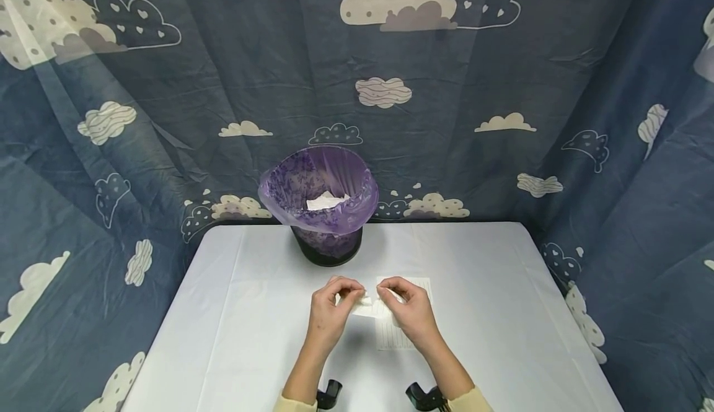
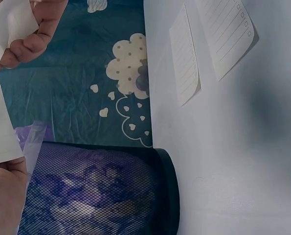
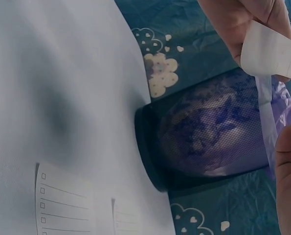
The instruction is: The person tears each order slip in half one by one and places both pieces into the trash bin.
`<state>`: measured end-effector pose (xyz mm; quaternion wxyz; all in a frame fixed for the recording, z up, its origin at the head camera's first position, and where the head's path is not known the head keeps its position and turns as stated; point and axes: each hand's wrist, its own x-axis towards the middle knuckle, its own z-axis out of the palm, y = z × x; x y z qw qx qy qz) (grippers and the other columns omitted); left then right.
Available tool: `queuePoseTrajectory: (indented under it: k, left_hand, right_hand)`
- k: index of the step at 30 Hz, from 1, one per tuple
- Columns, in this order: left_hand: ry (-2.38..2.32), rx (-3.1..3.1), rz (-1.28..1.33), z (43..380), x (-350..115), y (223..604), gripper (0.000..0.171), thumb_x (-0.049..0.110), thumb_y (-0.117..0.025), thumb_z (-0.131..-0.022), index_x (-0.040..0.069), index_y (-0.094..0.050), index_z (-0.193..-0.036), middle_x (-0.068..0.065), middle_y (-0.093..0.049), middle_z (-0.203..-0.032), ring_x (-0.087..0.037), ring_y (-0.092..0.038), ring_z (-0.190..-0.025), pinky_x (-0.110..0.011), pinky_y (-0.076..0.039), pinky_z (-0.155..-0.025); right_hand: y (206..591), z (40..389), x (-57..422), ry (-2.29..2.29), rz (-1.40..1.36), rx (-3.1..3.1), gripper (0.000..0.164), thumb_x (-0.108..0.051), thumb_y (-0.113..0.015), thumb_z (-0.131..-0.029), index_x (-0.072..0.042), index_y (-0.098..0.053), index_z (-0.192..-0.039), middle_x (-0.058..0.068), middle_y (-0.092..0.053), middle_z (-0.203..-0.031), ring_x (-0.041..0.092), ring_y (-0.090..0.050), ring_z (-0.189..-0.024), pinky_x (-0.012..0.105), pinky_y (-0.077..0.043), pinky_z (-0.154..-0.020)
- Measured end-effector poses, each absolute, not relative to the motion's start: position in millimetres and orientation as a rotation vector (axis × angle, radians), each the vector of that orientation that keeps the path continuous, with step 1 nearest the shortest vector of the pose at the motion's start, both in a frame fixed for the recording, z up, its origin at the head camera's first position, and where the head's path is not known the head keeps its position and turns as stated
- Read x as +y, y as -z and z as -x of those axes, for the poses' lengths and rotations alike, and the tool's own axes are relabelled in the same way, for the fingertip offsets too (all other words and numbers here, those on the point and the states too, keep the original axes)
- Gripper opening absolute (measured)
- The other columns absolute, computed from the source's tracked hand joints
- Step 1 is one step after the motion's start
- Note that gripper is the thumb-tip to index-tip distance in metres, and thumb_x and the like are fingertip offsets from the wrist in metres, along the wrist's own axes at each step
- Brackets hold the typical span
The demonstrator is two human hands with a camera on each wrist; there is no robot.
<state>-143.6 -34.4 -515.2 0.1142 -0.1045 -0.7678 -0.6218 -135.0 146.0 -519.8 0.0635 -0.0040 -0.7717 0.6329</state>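
Observation:
My left hand [image 1: 333, 306] and right hand [image 1: 411, 310] are raised over the table, fingertips facing each other. Between thumb and fingers the left pinches a piece of white lined paper [image 1: 362, 306]. Paper is pinched in the right hand as well. In the left wrist view the held paper [image 2: 1, 117] has a notch in its edge between the two hands; whether it is one piece or two I cannot tell. The right wrist view shows the paper [image 3: 267, 51] curling at the left hand's fingers. Lined checklist sheets [image 1: 397, 336] lie on the table below the right hand.
A black mesh wastebasket [image 1: 329, 251] with a purple bag liner [image 1: 279, 204] stands at the table's back edge, beyond the hands. Crumpled white paper [image 1: 326, 201] lies inside it. A white cloth covers the table [image 1: 251, 325], and a dark blue cloud-patterned curtain [image 1: 279, 77] hangs around it.

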Motion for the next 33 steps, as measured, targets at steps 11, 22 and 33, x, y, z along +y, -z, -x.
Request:
queuePoseTrajectory:
  k: [11,22,33]
  left_hand:
    - [1.843,-2.234,0.34,143.7,-38.6,513.2,0.008,0.013,-0.081,-0.092,0.005,-0.08,-0.093,-0.003,-0.078,-0.09,-0.008,-0.06,-0.083,-0.018,-0.049,-0.077]
    - [1.843,-2.228,0.315,144.4,-40.5,515.2,0.006,0.015,-0.083,-0.09,0.01,-0.08,-0.091,0.0,-0.078,-0.091,-0.008,-0.062,-0.083,-0.019,-0.05,-0.078]
    - [1.847,-2.237,0.27,146.7,-45.6,515.6,0.01,0.019,-0.083,-0.09,0.01,-0.08,-0.092,0.0,-0.078,-0.091,-0.008,-0.061,-0.083,-0.019,-0.05,-0.078]
  right_hand:
    - [521.9,137.5,150.2,-1.957,0.033,-2.32,0.005,-0.01,-0.077,-0.097,-0.005,-0.077,-0.099,0.006,-0.077,-0.101,0.01,-0.069,-0.107,0.028,-0.05,-0.107]
    - [525.6,138.8,153.8,-1.957,0.077,-2.328,0.006,-0.009,-0.077,-0.096,-0.005,-0.077,-0.101,0.007,-0.077,-0.104,0.01,-0.069,-0.108,0.023,-0.051,-0.103]
    - [524.1,140.0,161.9,-1.928,0.123,-2.321,0.008,-0.013,-0.076,-0.098,-0.005,-0.077,-0.102,0.01,-0.078,-0.107,0.007,-0.068,-0.106,0.02,-0.051,-0.101]
